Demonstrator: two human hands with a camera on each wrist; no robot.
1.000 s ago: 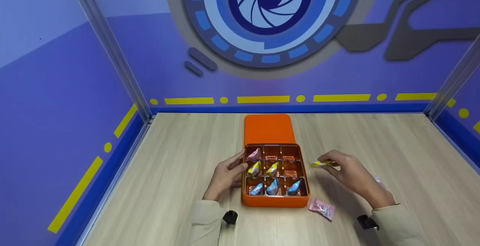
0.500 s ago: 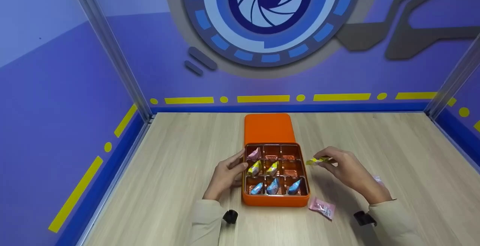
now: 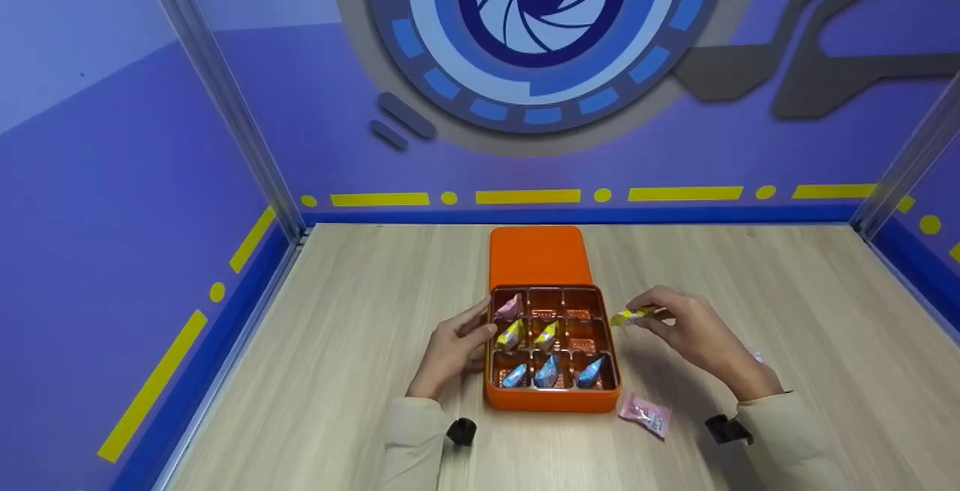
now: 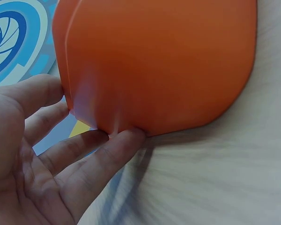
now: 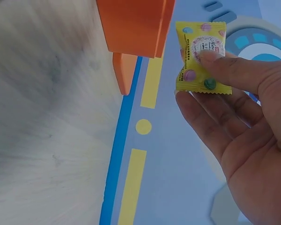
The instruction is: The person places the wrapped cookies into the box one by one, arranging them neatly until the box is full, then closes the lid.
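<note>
Right hand (image 3: 690, 330) pinches a yellow sweet (image 3: 628, 316) by its wrapper, thumb on top, fingers under; held in the air just right of the box (image 3: 551, 401), level with the middle row. Wrist view shows the same sweet (image 5: 201, 56) flat and face-on, thumb over its lower half.

Left hand (image 3: 450, 348) lies open against the box's left wall, straight fingertips touching it, holding nothing; wrist view confirms fingers (image 4: 103, 154) pressed to the orange side.

Box sits mid-surface (image 3: 337, 341), lid (image 3: 536, 257) lying at its far edge. Nine cells: pink sweet far left, two yellow in the middle row, three blue in the near row. Middle-right cell and two far cells look empty.

Pink sweet (image 3: 643, 414) lies loose on the surface by the box's near right corner.

Handling, judged: sweet is light, wrapper thin, crinkly, probably slick. Best held by the body between thumb and forefinger; crimped ends would flex and slip.
</note>
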